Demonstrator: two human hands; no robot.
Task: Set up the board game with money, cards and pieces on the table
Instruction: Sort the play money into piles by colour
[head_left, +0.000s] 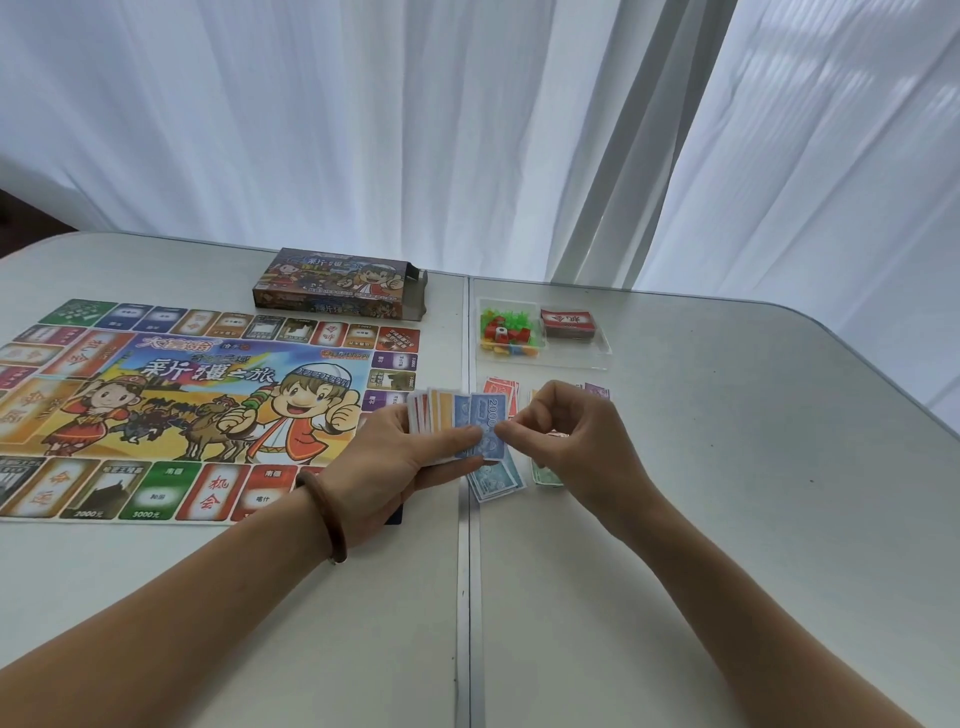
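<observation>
My left hand (400, 457) holds a fanned stack of play money (441, 415) above the table's middle seam. My right hand (566, 431) pinches the front blue 2000 note (488, 415) of that fan between thumb and forefinger. Sorted piles lie on the table below: a blue pile (496, 480), a red pile (501, 389), a green pile (545, 475) and a purple pile (597, 391), partly hidden by my right hand. The colourful game board (171, 395) lies flat on the left.
The open game box (337, 283) lies behind the board. A clear plastic tray (582, 353) at the right holds small coloured pieces (506, 332) and a red card deck (569, 322). White curtains hang behind the table.
</observation>
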